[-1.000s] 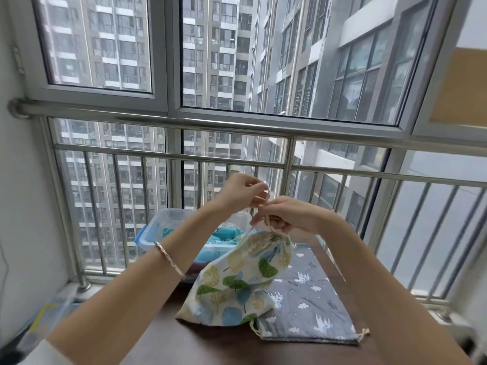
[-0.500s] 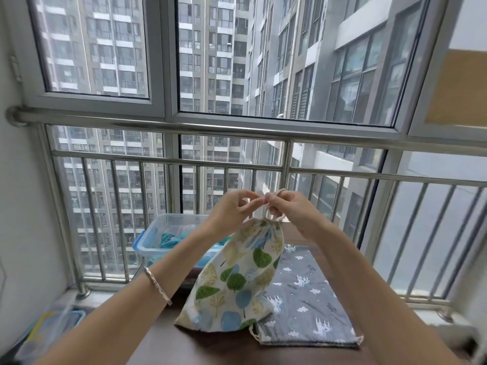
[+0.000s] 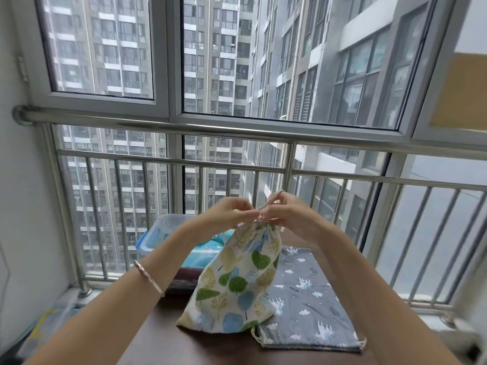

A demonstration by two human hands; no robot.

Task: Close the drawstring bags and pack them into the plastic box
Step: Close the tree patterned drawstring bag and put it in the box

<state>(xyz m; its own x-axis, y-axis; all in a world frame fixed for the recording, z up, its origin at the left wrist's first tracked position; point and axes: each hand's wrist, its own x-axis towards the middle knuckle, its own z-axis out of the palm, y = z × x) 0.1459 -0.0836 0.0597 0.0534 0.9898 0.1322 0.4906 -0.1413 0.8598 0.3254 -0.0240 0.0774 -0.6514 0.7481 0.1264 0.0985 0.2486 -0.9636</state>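
Two hands meet above the dark brown wooden bench, both pinched on the pale cord at the gathered mouth of a white cloth drawstring bag printed with green, blue and yellow trees. The left hand grips the cord at the bag's neck with thumb and fingertips; the right hand grips it just beside, a loop of cord rising over its fingers. The two hands touch or nearly touch. A thin silver bangle circles the left forearm.

The tree-print bag hangs from the hands, its neck bunched tight, its bottom edge resting on the bench. Its lower right corner overlaps a flat grey cloth drawstring bag with small white animals and clouds, which lies on the bench to the right with a cord end at its near right corner.

Behind the tree-print bag, toward the left, stands a clear plastic box with blue clips, holding turquoise fabric; what lies deeper in it cannot be made out. Beyond the bench runs a steel railing before the window glass, with tall apartment blocks outside
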